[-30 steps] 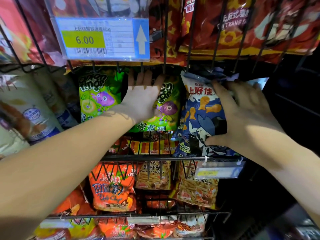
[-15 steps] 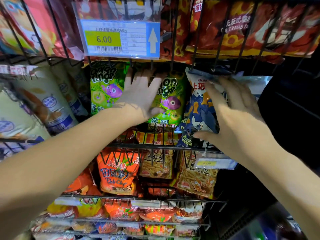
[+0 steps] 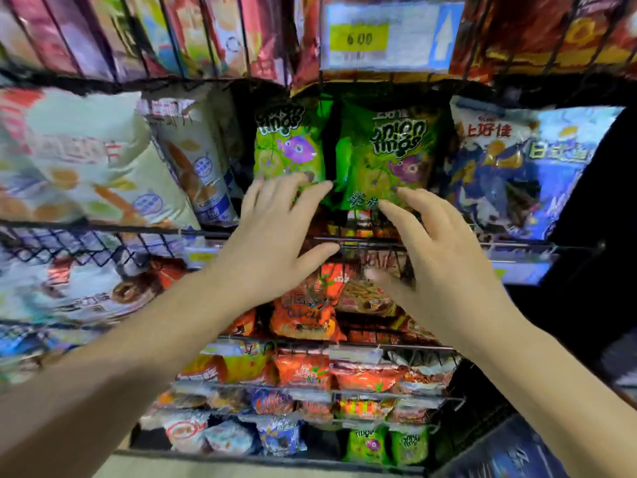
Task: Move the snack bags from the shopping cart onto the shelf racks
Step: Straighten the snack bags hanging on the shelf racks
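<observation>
Clearly, the wire shelf racks were packed with snack bags on every level. On the middle rack stood the left green bag and the right green bag side by side, with a blue bag just beside them. No shopping cart was in view. The left hand and right hand were apart, fingers spread, holding nothing. Their fingertips were at the lower edges of the green bags, but I could not tell if they touched. I judged a placing step was ending. The next move would call for a turn to the cart for another bag.
</observation>
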Available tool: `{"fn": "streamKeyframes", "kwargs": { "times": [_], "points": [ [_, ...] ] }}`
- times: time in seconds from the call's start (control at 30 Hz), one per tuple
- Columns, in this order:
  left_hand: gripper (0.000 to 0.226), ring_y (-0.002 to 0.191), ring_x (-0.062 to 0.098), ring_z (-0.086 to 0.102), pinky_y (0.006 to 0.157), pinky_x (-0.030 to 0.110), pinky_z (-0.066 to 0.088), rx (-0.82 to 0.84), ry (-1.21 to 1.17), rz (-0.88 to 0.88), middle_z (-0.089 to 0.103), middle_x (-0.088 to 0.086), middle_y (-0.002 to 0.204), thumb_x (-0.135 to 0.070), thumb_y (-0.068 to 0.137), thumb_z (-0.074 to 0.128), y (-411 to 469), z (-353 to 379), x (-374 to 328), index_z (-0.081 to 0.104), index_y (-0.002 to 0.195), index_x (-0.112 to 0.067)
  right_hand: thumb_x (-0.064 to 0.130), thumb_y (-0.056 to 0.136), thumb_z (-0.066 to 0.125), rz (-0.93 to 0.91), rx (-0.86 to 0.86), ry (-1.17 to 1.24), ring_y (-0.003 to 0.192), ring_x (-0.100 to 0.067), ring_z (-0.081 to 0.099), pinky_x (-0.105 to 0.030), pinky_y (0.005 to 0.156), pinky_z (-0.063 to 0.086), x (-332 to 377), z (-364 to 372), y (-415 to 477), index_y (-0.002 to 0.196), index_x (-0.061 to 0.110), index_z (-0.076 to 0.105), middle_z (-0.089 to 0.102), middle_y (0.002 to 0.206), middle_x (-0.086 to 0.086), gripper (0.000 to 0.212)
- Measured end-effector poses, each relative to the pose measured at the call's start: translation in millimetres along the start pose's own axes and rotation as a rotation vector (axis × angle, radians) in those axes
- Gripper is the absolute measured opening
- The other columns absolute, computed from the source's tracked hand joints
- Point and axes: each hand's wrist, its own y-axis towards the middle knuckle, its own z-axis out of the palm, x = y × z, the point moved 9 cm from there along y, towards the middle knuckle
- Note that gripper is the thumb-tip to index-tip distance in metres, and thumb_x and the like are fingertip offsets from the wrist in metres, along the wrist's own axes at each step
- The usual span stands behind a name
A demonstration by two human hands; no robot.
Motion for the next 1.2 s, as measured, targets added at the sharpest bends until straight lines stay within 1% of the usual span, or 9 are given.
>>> {"fn": "streamKeyframes", "kwargs": {
  "times": [0.1,0.3,0.57,0.7,0.77,0.83,0.93,1.1,1.2],
  "points": [
    [0.077,0.145,0.033,0.032,0.125,0.053,0.011,-0.019,-0.039,0.070,0.036,0.011,0.154,-0.056,0.091,0.057,-35.5,-1.9,3.2,0.037,0.155,-0.017,0.043,0.087,0.075,0.022,0.026,0.025,0.144,-0.040,0.036,-0.054,0.116,0.037,29.5,15.1,-18.8,0.150,0.007,0.046,0.041,0.154,-0.020,0.078],
    [0.063,0.137,0.026,0.041,0.116,0.044,0.038,0.013,-0.210,0.116,0.037,0.008,0.150,-0.037,0.093,0.070,-106.2,31.9,15.0,0.046,0.148,-0.015,0.040,0.089,0.072,0.170,0.090,0.106,0.139,-0.038,0.041,-0.049,0.110,0.041,53.9,55.1,-60.7,0.148,0.010,0.048,0.042,0.150,-0.017,0.070],
    [0.095,0.152,0.024,0.020,0.124,0.042,0.024,0.299,-0.451,-0.407,0.015,0.000,0.162,-0.053,0.096,0.063,-139.1,156.4,77.0,0.005,0.163,-0.018,0.052,0.092,0.067,0.514,0.403,0.417,0.141,-0.020,0.041,-0.028,0.105,0.037,26.1,163.2,-71.3,0.156,0.020,0.027,0.035,0.158,-0.002,0.082],
    [0.101,0.151,0.031,0.029,0.121,0.041,0.029,0.321,-0.494,-0.534,0.021,0.015,0.165,-0.051,0.098,0.062,-123.1,198.6,86.7,-0.007,0.164,-0.017,0.054,0.091,0.070,0.616,0.491,0.490,0.090,-0.012,0.057,-0.012,0.066,0.042,10.5,214.6,-64.5,0.123,0.025,0.038,0.057,0.109,0.009,0.054],
    [0.099,0.146,0.034,0.038,0.118,0.039,0.033,0.280,-0.555,-0.644,0.033,0.017,0.161,-0.050,0.098,0.062,-116.6,216.2,95.3,-0.003,0.164,-0.014,0.054,0.091,0.069,0.613,0.518,0.506,0.077,-0.006,0.054,-0.012,0.053,0.036,7.8,236.2,-60.2,0.135,0.021,0.035,0.053,0.097,0.017,0.065],
    [0.095,0.141,0.036,0.045,0.116,0.040,0.037,0.252,-0.610,-0.720,0.044,0.017,0.155,-0.051,0.098,0.060,-115.6,232.5,100.5,0.001,0.163,-0.015,0.054,0.090,0.070,0.591,0.498,0.539,0.085,-0.013,0.055,-0.022,0.066,0.042,7.5,251.5,-56.0,0.155,0.022,0.021,0.056,0.107,0.011,0.087],
    [0.086,0.131,0.039,0.054,0.108,0.040,0.043,0.199,-0.601,-0.754,0.056,0.017,0.145,-0.049,0.102,0.055,-115.9,241.4,105.2,0.003,0.163,-0.018,0.051,0.091,0.070,0.586,0.445,0.640,0.097,-0.015,0.058,-0.024,0.080,0.041,8.0,267.6,-53.1,0.158,0.029,0.015,0.061,0.119,0.011,0.089],
    [0.080,0.124,0.044,0.056,0.103,0.046,0.045,0.170,-0.535,-0.798,0.055,0.023,0.139,-0.047,0.106,0.047,-120.6,233.7,102.0,-0.001,0.163,-0.019,0.055,0.090,0.068,0.524,0.392,0.595,0.079,-0.003,0.063,-0.005,0.062,0.043,5.0,279.5,-44.1,0.155,0.024,0.036,0.067,0.097,0.020,0.079],
    [0.077,0.122,0.045,0.057,0.101,0.048,0.045,0.157,-0.521,-0.827,0.051,0.025,0.140,-0.047,0.107,0.041,-123.1,225.1,97.9,-0.004,0.163,-0.021,0.044,0.092,0.072,0.479,0.317,0.648,0.083,-0.015,0.070,-0.027,0.077,0.057,14.5,278.8,-37.8,0.159,0.030,0.015,0.069,0.111,0.012,0.089]
  ]
}}
